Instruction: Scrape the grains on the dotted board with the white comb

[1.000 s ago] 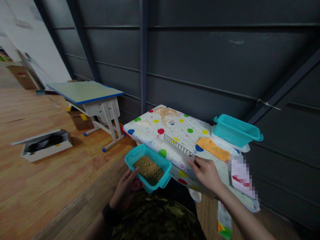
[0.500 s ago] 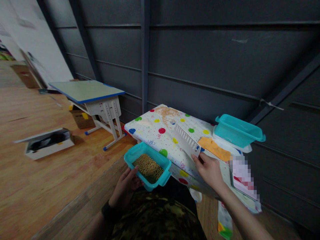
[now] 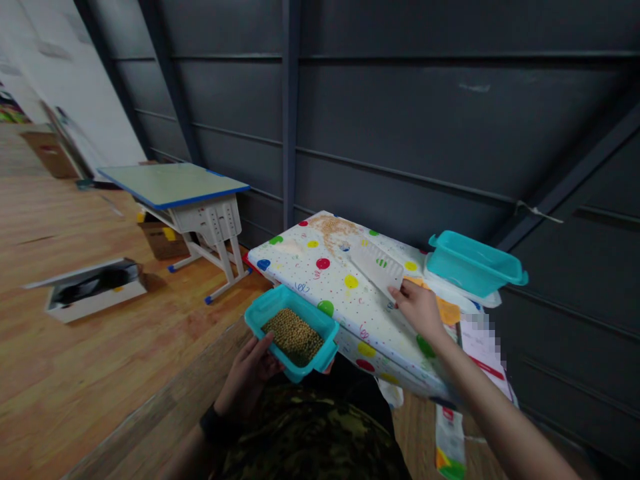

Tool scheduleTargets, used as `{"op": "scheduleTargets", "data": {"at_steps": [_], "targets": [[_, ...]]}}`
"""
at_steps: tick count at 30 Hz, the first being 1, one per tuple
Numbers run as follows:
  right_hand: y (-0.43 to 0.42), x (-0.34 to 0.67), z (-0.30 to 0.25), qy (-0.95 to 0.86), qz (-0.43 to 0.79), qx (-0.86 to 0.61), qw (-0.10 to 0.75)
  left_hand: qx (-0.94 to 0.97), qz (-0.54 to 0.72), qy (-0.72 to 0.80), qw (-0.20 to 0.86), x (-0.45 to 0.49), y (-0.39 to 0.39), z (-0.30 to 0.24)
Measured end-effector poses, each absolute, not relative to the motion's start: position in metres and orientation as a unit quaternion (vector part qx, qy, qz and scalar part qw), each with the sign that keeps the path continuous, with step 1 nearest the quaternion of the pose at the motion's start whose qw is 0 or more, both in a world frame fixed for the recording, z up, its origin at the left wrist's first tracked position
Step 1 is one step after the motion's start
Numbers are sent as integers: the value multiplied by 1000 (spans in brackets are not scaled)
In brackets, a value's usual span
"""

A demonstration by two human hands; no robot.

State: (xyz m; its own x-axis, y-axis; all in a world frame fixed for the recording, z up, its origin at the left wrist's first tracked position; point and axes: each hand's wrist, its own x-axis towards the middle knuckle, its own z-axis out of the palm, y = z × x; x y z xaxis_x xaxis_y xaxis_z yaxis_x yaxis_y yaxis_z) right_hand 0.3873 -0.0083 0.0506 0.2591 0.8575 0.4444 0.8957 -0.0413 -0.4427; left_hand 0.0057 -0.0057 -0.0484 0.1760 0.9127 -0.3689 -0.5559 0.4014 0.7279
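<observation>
My left hand (image 3: 251, 367) grips a turquoise plastic container (image 3: 260, 307) from its near left side, thumb over the rim. Small round, tan-green soybeans (image 3: 293, 333) cover its floor. The container is held in front of my body, at the near edge of a table (image 3: 310, 267) with a balloon-print cover. In my right hand (image 3: 420, 310) is a white slotted plastic piece (image 3: 373, 267), pinched at its near end. It is tilted over the middle of the table; whether its lower edge touches the cover I cannot tell. Tan grains (image 3: 335, 227) lie scattered at the table's far left corner.
A second turquoise container (image 3: 475, 267) stands at the table's right rear. An orange cloth (image 3: 447, 311) and papers (image 3: 483, 347) lie near my right forearm. Left of the table are a desk (image 3: 180, 183) and an open white box (image 3: 97, 293). A dark wall (image 3: 390, 133) rises behind.
My right hand has shifted slightly right and up with the white slotted piece, which now lies at a flatter tilt. My left hand and the container have hardly moved.
</observation>
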Motion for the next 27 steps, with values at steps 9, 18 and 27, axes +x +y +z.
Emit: {"op": "scheduleTargets", "data": {"at_steps": [9,18,27], "targets": [[-32,361,46,-652,79,-674,338,229,497,399,736,6,-4,-49],[-9,366,53,-608,36,-704,365,216,508,394,735,7,-5,-46],[25,362,48,-603,-14,-746,282,205,490,400,747,7,-6,-46]]}}
